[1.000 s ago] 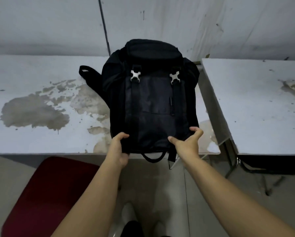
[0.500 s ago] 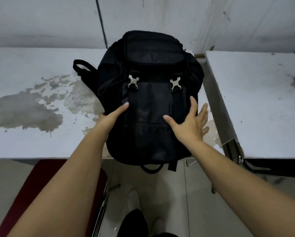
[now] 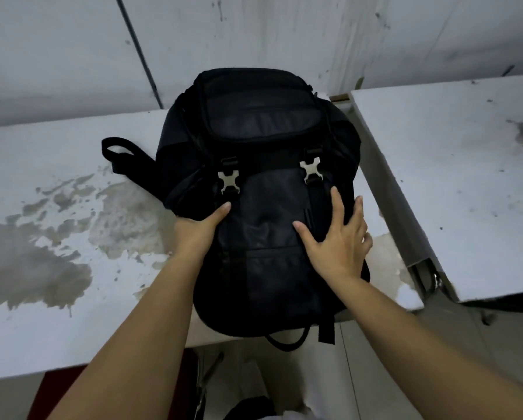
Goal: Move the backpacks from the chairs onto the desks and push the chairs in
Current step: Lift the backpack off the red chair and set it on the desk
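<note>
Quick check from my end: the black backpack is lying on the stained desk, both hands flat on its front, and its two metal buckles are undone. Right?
Not quite. The head view shows the two metal buckles fastened, not undone. The rest holds: the black backpack lies on the stained desk, with the left hand and right hand flat on its front.

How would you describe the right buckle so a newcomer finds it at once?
A black backpack lies on the stained white desk. Two silver buckles sit across its front; the right buckle lies just beyond the right hand.
</note>
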